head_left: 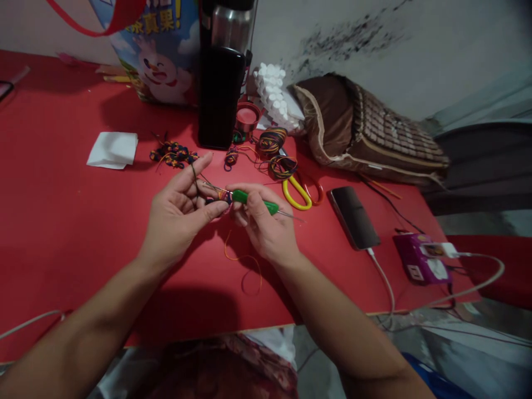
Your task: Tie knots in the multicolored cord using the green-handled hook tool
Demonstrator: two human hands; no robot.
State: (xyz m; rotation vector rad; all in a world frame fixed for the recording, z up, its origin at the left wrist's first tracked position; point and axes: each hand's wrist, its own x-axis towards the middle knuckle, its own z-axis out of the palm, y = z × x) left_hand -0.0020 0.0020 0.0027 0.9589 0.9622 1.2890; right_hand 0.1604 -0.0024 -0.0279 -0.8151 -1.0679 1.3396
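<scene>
My right hand (268,224) grips a crochet hook (266,206) by its green handle, its metal shaft pointing left. A small multicoloured crochet piece (224,197) is pinched in my left hand (178,208), between thumb and fingers. Dark yarn (194,177) loops round the raised left index finger and runs to the hook. The hook's tip meets the piece, though the exact stitch is too small to make out. Below hangs a loose orange yarn tail (241,257) on the red table. Behind my hands lie finished-looking crochet pieces (174,154) and a variegated yarn ball (272,140).
A black phone (220,100) stands upright before a metal flask (233,27) and a printed bag (158,61). Scissors (297,193) with yellow handles, a charging phone (353,216), a purple box (419,257) and a brown cushion (374,127) are to the right. Folded white paper (112,149) lies left.
</scene>
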